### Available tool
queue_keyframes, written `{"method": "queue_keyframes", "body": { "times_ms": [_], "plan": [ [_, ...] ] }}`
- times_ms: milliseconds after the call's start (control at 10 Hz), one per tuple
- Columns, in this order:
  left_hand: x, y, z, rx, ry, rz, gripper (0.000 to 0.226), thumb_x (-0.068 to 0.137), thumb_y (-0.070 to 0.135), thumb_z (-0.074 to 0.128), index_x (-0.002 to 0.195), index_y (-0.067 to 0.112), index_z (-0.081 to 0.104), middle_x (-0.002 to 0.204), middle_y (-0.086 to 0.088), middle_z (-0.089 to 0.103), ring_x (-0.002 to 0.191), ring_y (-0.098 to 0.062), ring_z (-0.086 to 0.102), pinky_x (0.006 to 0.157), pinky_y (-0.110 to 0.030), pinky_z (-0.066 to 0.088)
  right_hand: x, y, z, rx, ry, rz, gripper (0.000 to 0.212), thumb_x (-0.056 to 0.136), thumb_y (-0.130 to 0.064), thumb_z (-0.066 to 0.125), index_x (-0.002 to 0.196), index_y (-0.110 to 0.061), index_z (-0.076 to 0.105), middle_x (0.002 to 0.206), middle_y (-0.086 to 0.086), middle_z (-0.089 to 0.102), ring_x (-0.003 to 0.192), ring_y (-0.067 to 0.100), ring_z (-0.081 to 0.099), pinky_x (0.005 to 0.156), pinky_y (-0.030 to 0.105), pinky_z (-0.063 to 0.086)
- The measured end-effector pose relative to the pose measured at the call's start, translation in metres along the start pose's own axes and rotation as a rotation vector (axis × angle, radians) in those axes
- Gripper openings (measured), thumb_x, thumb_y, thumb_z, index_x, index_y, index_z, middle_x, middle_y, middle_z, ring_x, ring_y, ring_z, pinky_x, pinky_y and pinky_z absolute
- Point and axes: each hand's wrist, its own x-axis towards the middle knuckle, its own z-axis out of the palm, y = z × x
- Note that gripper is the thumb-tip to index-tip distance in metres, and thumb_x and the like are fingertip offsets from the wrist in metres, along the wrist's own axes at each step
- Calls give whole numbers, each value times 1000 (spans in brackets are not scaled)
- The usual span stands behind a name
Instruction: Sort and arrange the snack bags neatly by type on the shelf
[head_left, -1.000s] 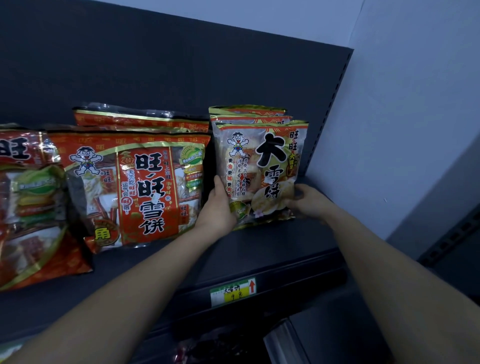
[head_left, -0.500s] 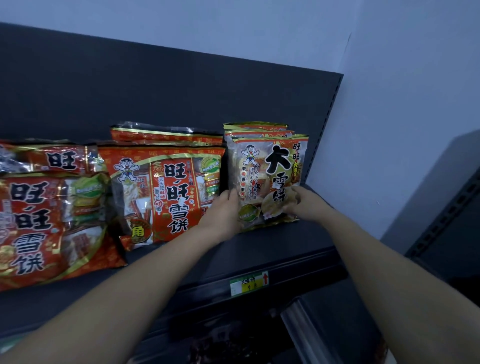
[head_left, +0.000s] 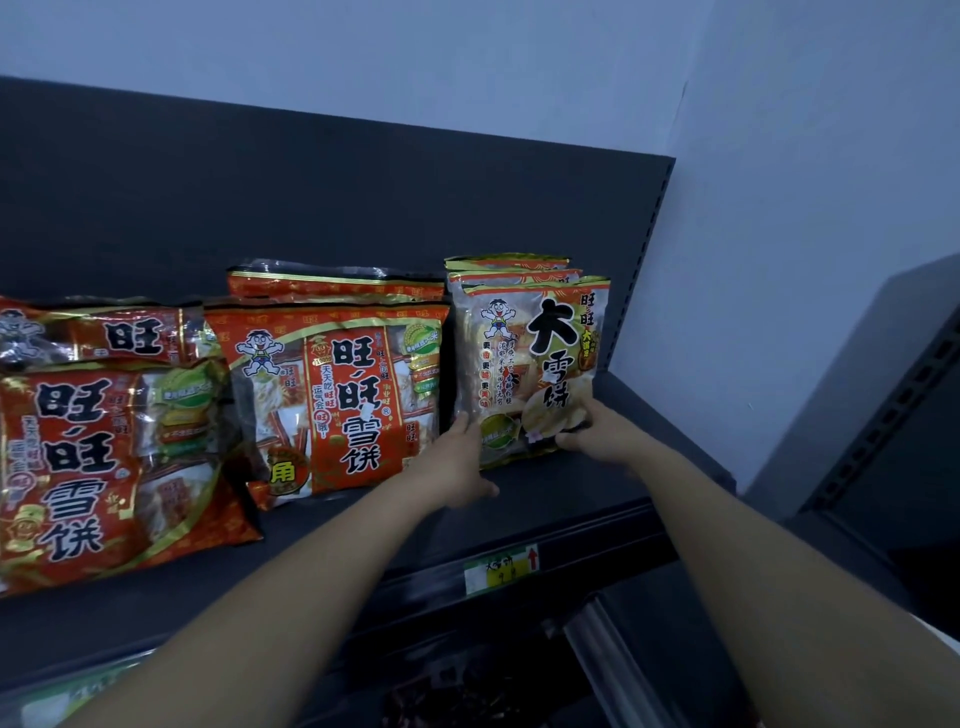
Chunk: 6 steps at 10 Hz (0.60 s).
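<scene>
A pale gold snack bag (head_left: 535, 364) stands upright at the right end of the dark shelf (head_left: 597, 483), with two like bags lined up behind it. My left hand (head_left: 460, 460) presses flat against its lower left edge. My right hand (head_left: 589, 431) grips its lower right corner. To the left stands a large red snack bag (head_left: 337, 395) with another red one behind. Further left, a red bag (head_left: 104, 467) leans back in front of one more red bag (head_left: 104, 332).
The shelf's dark back panel (head_left: 311, 197) rises behind the bags, and its slotted right upright (head_left: 641, 249) meets a pale wall. A green and yellow price tag (head_left: 501, 569) sits on the shelf's front rail. Another dark shelf unit (head_left: 893, 405) stands at the right.
The view has shifted so the bags sit lower and more to the right. Both hands have stayed on the gold bag's lower edge, nudging it slightly.
</scene>
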Motion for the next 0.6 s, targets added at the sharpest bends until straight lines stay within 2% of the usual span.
{"method": "queue_keyframes", "body": {
  "times_ms": [100,200,300,400,500,600],
  "plan": [
    [7,-1,2,-39,-4,0,101,87,39,69,155,10,1,162,-4,-14,148,-25,16,116,-36,26,5,-1,-1,32,-1,11,73,97,-13,58,156,-21,14,149,11,41,114,19,45,87,24,36],
    [13,-1,3,-73,1,3,101,87,36,69,156,12,-1,162,-3,-14,149,-23,14,117,-33,25,16,1,5,68,-46,43,80,96,-14,59,157,-24,9,154,7,35,133,25,41,96,27,36],
    [18,-2,3,-92,15,13,99,88,34,68,156,12,-1,162,-2,-14,149,-22,12,117,-31,23,27,2,11,91,-52,50,84,93,-15,62,158,-24,10,159,8,27,140,27,35,111,34,33],
    [17,-2,3,-92,16,5,96,90,32,66,156,11,-1,162,-2,-14,150,-21,10,117,-31,18,28,1,13,86,-62,61,85,93,-18,64,158,-23,9,160,9,24,142,28,33,112,34,31],
    [14,-3,0,-41,30,-3,88,89,32,67,154,10,12,163,-5,1,147,-24,18,118,-36,22,26,-1,14,-29,-31,17,81,92,-25,66,156,-19,17,156,8,32,138,28,38,110,35,35],
    [8,-5,-4,1,112,35,70,87,29,69,145,8,34,151,-8,32,137,-28,36,110,-37,36,17,-13,16,-141,50,-59,62,92,-28,66,146,-20,37,143,6,50,121,25,52,97,32,43]
  ]
}}
